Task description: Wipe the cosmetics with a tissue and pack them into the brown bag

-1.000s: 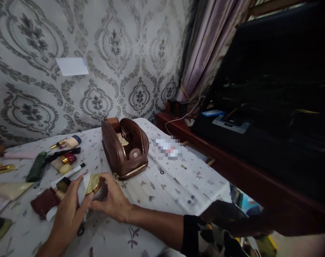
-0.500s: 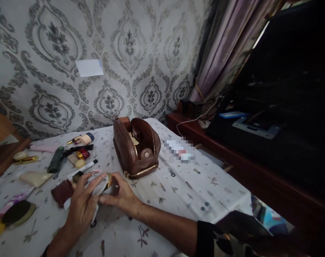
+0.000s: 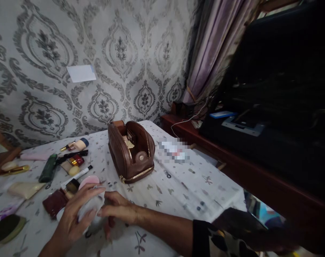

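My left hand [image 3: 76, 214] is wrapped round a crumpled white cloth [image 3: 91, 207] above the near part of the table. Close beside it on the right, my right hand [image 3: 118, 208] has bent fingers at the cloth's edge; whatever those fingers hold is hidden or blurred. Just beyond the hands lies a round pink item [image 3: 89, 181]. A dark red pouch [image 3: 54, 202] sits to the left of my left hand. Farther back stands a brown leather bag [image 3: 130, 153], unzipped, with something pale inside.
Cosmetics crowd the table's left side, among them a green bottle [image 3: 48, 168], a cream tube [image 3: 25, 189] and a dark oval brush [image 3: 7, 228]. A blurred white item [image 3: 174, 150] lies right of the bag. A dark red desk [image 3: 232, 171] borders the right.
The view has shifted a little. Both hands have moved slightly nearer with the cloth, uncovering the pink item. The gold item seen earlier at my right fingers is no longer visible.
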`<state>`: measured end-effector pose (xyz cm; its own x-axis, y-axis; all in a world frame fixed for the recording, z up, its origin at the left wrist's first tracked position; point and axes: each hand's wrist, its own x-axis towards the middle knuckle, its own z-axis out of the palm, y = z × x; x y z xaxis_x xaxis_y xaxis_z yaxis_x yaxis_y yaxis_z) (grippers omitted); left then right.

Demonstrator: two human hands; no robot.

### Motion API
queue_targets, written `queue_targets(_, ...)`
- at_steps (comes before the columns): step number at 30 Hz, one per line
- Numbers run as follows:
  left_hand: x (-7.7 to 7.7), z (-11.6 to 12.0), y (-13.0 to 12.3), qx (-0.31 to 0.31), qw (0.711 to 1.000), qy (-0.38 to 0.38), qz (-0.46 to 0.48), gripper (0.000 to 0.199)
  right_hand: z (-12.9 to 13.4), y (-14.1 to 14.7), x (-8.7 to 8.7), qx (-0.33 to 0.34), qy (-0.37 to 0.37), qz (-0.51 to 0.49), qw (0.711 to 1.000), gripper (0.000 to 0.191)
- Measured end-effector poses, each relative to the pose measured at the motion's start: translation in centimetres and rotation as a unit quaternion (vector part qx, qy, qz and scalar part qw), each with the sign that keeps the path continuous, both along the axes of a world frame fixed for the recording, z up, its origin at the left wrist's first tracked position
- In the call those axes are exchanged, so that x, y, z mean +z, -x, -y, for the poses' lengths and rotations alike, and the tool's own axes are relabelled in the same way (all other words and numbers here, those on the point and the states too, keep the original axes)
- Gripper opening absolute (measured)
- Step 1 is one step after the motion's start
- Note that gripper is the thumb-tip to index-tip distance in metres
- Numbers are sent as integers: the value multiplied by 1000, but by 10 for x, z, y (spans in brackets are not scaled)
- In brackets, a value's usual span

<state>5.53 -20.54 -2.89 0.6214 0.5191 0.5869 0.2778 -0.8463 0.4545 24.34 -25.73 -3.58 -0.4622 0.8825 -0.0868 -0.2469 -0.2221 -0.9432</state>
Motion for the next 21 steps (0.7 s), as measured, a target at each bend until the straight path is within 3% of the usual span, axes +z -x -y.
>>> queue_targets(5, 11, 5, -7, 12, 1000, 1, 7, 28, 1, 0, 1, 15, 14, -38, 999, 63)
queue_targets(12, 28, 14, -21, 43, 997, -3, 60, 13, 0, 4, -1, -9, 44, -98, 994, 85)
queue_targets(16, 31, 15, -19, 53, 996, 32, 70, 13, -1, 7, -5, -25, 62, -113, 991, 99)
queue_targets(21, 35, 14, -22, 55, 993, 71, 71, 23, 0, 10, -2, -40, 34, -97, 994, 101)
